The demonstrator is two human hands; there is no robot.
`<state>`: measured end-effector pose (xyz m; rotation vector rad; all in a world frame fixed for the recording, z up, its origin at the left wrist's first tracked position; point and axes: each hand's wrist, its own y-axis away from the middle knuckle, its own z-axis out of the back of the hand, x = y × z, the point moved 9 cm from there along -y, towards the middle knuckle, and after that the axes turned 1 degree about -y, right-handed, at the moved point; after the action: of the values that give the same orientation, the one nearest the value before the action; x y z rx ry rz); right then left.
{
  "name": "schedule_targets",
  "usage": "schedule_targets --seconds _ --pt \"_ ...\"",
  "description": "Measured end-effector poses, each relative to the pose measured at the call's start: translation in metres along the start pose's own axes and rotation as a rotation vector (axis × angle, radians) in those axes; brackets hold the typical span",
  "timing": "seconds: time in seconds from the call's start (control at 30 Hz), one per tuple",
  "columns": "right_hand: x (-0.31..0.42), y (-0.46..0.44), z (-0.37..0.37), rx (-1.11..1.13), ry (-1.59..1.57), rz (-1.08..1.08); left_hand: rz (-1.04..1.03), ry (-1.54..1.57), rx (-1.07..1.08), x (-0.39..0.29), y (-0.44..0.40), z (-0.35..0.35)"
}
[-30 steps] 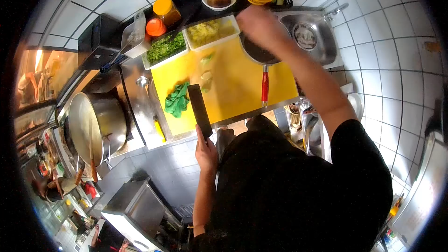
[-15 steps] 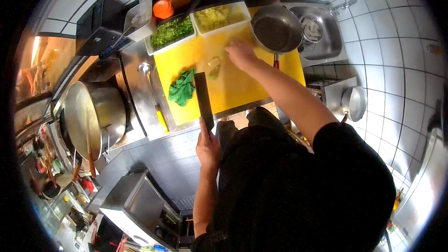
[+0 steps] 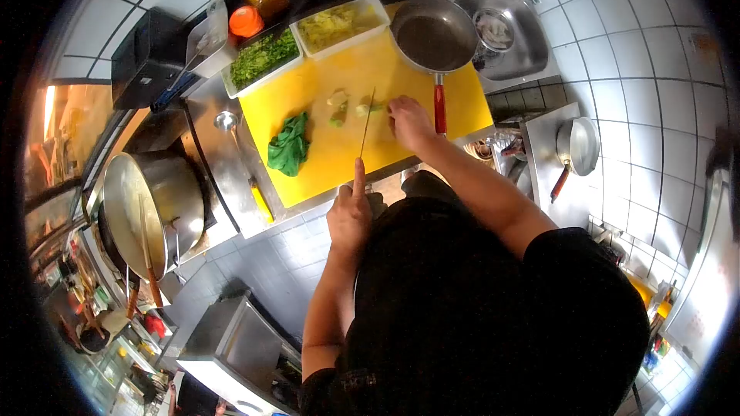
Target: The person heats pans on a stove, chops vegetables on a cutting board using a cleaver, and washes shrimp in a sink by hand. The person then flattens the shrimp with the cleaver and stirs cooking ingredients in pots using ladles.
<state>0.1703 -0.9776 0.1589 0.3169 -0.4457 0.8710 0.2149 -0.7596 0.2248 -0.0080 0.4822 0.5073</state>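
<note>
My left hand (image 3: 349,218) grips the handle of a cleaver (image 3: 368,123), its index finger stretched along it and the blade seen nearly edge-on over the yellow cutting board (image 3: 324,162). Just right of the blade, my right hand (image 3: 412,123) is low over the board with curled fingers at the end of a small pale-green vegetable piece (image 3: 368,109). The blade crosses in front of this piece; whether it touches is unclear. Left of the blade lie a vegetable scrap (image 3: 338,112) and a bunched dark-green leaf or cloth (image 3: 288,145).
Behind the board stand a tray of chopped greens (image 3: 266,59) and a tray of pale chopped vegetable (image 3: 337,28). A frying pan (image 3: 434,35) rests at the board's right rear, its red handle towards me. Right of it is a sink (image 3: 528,38); a large pot (image 3: 177,192) stands left.
The cleaver has turned from flat-side view to edge-on and moved right. My right hand has come back towards me, beside a pale-green piece now on the board. The view has shifted slightly.
</note>
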Motion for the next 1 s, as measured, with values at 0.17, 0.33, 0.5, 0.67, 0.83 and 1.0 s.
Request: schedule_targets --seconds 0.17,0.33,0.5,0.67,0.83,1.0 --pt "0.01 0.003 0.006 -0.088 -0.063 0.02 0.087 -0.092 0.179 0.012 -0.015 -0.038" --pt "-0.003 -0.011 -0.021 -0.053 -0.113 0.012 0.169 0.148 0.042 0.024 0.003 -0.018" --pt "-0.018 -0.022 -0.039 -0.079 -0.346 -0.166 0.461 0.642 -0.113 0.076 0.031 -0.015" --pt "0.011 -0.035 -0.015 -0.44 -0.234 0.095 0.574 0.972 -0.114 0.126 0.024 -0.058" --pt "0.041 -0.072 -0.034 -0.315 -0.035 0.18 0.585 1.09 -0.064 0.12 -0.003 -0.051" --pt "0.073 -0.044 -0.05 -0.213 -0.119 0.339 0.427 0.832 -0.042 0.127 -0.027 -0.069"
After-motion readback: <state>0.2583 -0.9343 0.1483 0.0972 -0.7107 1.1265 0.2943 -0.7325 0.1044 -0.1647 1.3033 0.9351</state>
